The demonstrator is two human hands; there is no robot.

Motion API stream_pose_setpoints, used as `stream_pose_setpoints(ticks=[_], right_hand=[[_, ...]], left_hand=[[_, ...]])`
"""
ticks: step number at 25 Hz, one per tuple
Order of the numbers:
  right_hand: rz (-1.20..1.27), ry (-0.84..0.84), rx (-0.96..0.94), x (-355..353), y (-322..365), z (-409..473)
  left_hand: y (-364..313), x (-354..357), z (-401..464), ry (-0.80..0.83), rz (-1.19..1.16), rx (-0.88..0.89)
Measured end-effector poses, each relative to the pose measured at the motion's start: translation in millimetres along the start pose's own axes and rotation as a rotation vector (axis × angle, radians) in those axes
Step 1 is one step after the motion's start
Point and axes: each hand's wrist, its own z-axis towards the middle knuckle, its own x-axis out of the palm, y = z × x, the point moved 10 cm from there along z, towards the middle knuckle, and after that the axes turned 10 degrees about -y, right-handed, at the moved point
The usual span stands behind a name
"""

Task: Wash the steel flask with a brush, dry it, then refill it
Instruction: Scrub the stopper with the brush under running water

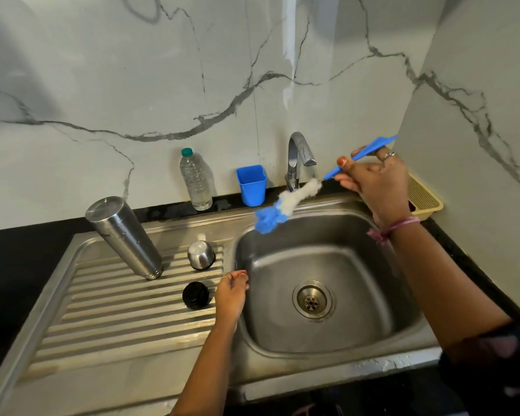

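The right grip (373,181) is clenched round the blue handle of the bottle brush (285,205), which is held tilted above the back rim of the sink, its white and blue bristle head pointing down and to the left, just beside the tap. The left grip (231,295) is released, its fingers loosely curled and resting at the edge between drainboard and basin, with nothing held.

A dark surface (21,265) is seen to carry the steel sink (327,295), whose basin shows a round drain at its middle. On the ribbed drainboard (117,310) the steel flask (123,235) is stood upside down, mouth on the ribs, leaning to the left. Near it, toward the basin, a steel cap (201,255) is set, and closer to the viewer a black stopper (195,295), just beside the left grip.

Along the marble wall a clear plastic water bottle (195,180) with a green cap, a blue cup (251,184) and the chrome tap (297,159) are ranged. A yellow basket (427,199) is placed in the right corner.
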Motion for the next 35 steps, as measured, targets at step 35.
stream_pose_setpoints(ticks=[35], right_hand=[[-0.516, 0.213, -0.098, 177.9, -35.1, 117.7]], left_hand=[[-11.8, 5.0, 16.0, 0.078, 0.245, 0.123]])
